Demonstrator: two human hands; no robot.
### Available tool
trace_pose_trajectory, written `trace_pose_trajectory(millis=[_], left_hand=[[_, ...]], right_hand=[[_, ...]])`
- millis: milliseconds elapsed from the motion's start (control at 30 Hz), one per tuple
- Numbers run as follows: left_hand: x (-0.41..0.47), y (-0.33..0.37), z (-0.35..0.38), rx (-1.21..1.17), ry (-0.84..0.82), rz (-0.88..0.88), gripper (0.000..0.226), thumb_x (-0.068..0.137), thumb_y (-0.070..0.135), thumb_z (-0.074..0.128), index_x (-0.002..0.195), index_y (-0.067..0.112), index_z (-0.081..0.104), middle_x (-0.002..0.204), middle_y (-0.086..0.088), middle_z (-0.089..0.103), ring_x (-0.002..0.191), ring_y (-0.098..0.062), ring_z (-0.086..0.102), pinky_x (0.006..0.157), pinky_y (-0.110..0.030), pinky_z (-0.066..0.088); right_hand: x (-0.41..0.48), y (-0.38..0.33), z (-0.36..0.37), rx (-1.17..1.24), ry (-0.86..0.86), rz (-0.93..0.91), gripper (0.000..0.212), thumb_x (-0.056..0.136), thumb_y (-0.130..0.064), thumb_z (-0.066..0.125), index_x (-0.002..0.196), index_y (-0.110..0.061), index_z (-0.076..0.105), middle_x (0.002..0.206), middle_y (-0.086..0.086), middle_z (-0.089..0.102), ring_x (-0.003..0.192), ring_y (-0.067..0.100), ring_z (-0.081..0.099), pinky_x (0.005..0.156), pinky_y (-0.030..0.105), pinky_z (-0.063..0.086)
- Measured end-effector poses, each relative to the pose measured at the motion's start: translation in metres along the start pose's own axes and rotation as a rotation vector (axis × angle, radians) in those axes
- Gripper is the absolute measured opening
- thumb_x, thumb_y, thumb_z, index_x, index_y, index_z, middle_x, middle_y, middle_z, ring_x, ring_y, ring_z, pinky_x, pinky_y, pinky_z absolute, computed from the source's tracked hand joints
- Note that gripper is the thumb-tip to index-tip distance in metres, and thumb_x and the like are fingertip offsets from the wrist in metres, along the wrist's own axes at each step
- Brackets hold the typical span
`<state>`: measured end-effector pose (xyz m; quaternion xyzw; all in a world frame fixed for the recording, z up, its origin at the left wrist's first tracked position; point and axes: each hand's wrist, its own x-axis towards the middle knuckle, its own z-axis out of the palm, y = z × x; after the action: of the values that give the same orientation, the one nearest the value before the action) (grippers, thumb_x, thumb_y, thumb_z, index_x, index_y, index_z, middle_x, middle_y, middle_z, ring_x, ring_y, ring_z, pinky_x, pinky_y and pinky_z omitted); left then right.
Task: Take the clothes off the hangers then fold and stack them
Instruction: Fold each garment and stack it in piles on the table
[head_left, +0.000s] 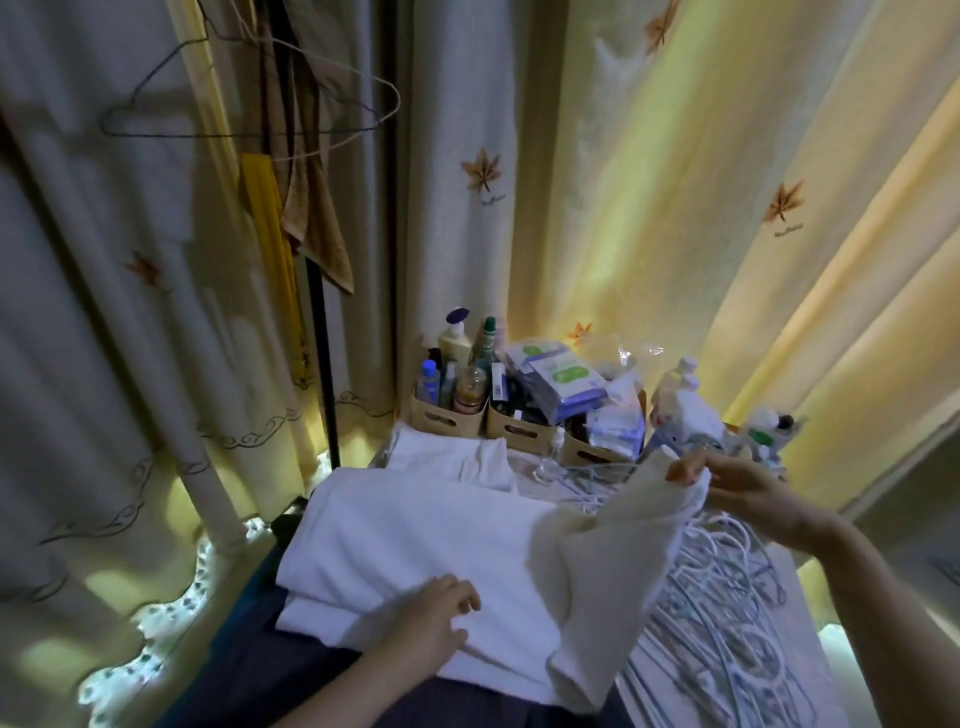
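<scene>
A white garment (415, 540) lies spread on the surface in front of me, over other folded white cloth. My left hand (434, 621) rests on its near edge with fingers loosely bent. My right hand (727, 486) pinches the garment's right corner (660, 493) and lifts it, so a flap (608, 582) hangs raised above the rest. Another folded white piece (452, 460) lies farther back. A pile of white hangers (727, 597) lies to the right. Empty wire hangers (249, 104) hang from a rack at the upper left, beside a brown cloth (317, 218) and a yellow cloth (270, 218).
Cardboard boxes (452, 415) full of bottles and packets stand at the back of the surface. More white bottles (680, 400) stand to their right. Curtains with leaf prints (675, 182) close in on the left, back and right. A black rack pole (324, 364) stands at the left.
</scene>
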<state>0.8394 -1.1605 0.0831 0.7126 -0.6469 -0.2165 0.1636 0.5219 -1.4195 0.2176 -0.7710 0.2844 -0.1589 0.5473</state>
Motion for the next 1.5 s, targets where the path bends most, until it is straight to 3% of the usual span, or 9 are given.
trace_pose_trajectory(millis=[133,267,500,800,967,1100,1267,1367,1500], left_hand=[[-0.007,-0.023,-0.002,0.279,-0.019,0.041,0.033,0.074,0.024,0.066,0.104,0.029,0.052,0.11,0.01,0.047,0.104,-0.009,0.047,0.082,-0.02,0.032],[-0.004,-0.02,-0.01,0.376,0.093,0.168,0.029,0.053,0.038,0.087,0.069,0.034,0.062,0.072,0.019,0.058,0.065,-0.001,0.057,0.067,-0.021,0.032],[-0.009,-0.02,-0.011,0.181,-0.085,0.291,0.026,0.097,0.035,0.044,0.114,0.025,0.062,0.112,0.011,0.056,0.104,-0.007,0.05,0.079,-0.023,0.041],[-0.034,-0.041,0.006,0.387,-0.052,0.144,0.05,0.052,0.005,0.075,0.087,0.038,0.063,0.086,0.015,0.055,0.076,-0.002,0.054,0.055,-0.012,0.032],[-0.028,-0.054,-0.006,0.033,-0.394,-0.115,0.04,0.088,0.031,0.055,0.127,0.041,0.053,0.114,0.009,0.05,0.105,-0.008,0.051,0.08,-0.022,0.039],[-0.008,-0.029,-0.044,-0.749,-0.05,-0.304,0.021,0.098,0.035,0.044,0.11,0.03,0.062,0.104,0.003,0.069,0.088,-0.01,0.065,0.075,-0.019,0.05],[0.005,-0.045,-0.086,-1.509,0.102,-0.344,0.069,0.083,0.072,0.031,0.116,0.022,0.066,0.11,-0.01,0.071,0.102,-0.027,0.068,0.079,-0.039,0.054],[-0.001,-0.064,-0.089,-1.414,0.108,-0.416,0.049,0.087,0.061,0.047,0.122,0.028,0.06,0.118,-0.007,0.067,0.109,-0.019,0.065,0.088,-0.036,0.052],[-0.008,-0.082,-0.076,-1.052,0.226,-0.437,0.021,0.09,0.016,0.063,0.101,0.034,0.06,0.112,0.002,0.066,0.091,-0.009,0.068,0.065,-0.016,0.052]], right_hand=[[-0.004,0.002,0.002,0.078,0.062,0.011,0.026,0.08,-0.022,0.07,0.105,-0.012,0.067,0.104,0.015,0.068,0.099,0.031,0.064,0.087,0.037,0.055],[-0.008,0.002,0.003,0.1,0.109,0.003,0.022,0.079,-0.016,0.066,0.1,-0.01,0.068,0.1,0.01,0.071,0.095,0.021,0.068,0.082,0.027,0.056],[-0.021,0.007,-0.012,0.098,0.132,0.035,0.022,0.081,-0.011,0.06,0.102,-0.011,0.068,0.104,0.012,0.07,0.099,0.023,0.067,0.084,0.028,0.056],[-0.016,-0.006,-0.007,0.061,0.021,0.087,0.027,0.082,-0.016,0.062,0.106,-0.004,0.064,0.108,0.016,0.066,0.103,0.033,0.064,0.088,0.038,0.056],[0.008,-0.04,0.023,0.054,-0.074,0.101,0.021,0.084,-0.009,0.06,0.105,-0.006,0.064,0.109,0.018,0.063,0.102,0.029,0.064,0.085,0.035,0.057],[0.055,-0.086,0.097,-0.143,-0.245,-0.005,0.02,0.088,0.004,0.056,0.098,-0.012,0.063,0.108,0.011,0.061,0.103,0.026,0.062,0.088,0.039,0.055],[0.105,-0.11,0.234,-0.296,-0.408,-0.313,0.03,0.087,0.01,0.054,0.115,-0.001,0.061,0.124,0.014,0.057,0.109,0.024,0.057,0.091,0.029,0.05],[0.118,-0.093,0.274,-0.218,-0.387,-0.247,0.05,0.089,0.013,0.044,0.133,-0.009,0.051,0.136,0.006,0.051,0.113,0.023,0.058,0.09,0.026,0.051],[0.111,-0.043,0.248,-0.068,0.001,-0.022,0.043,0.087,0.015,0.043,0.124,-0.003,0.055,0.12,0.009,0.06,0.101,0.025,0.062,0.085,0.024,0.051]])
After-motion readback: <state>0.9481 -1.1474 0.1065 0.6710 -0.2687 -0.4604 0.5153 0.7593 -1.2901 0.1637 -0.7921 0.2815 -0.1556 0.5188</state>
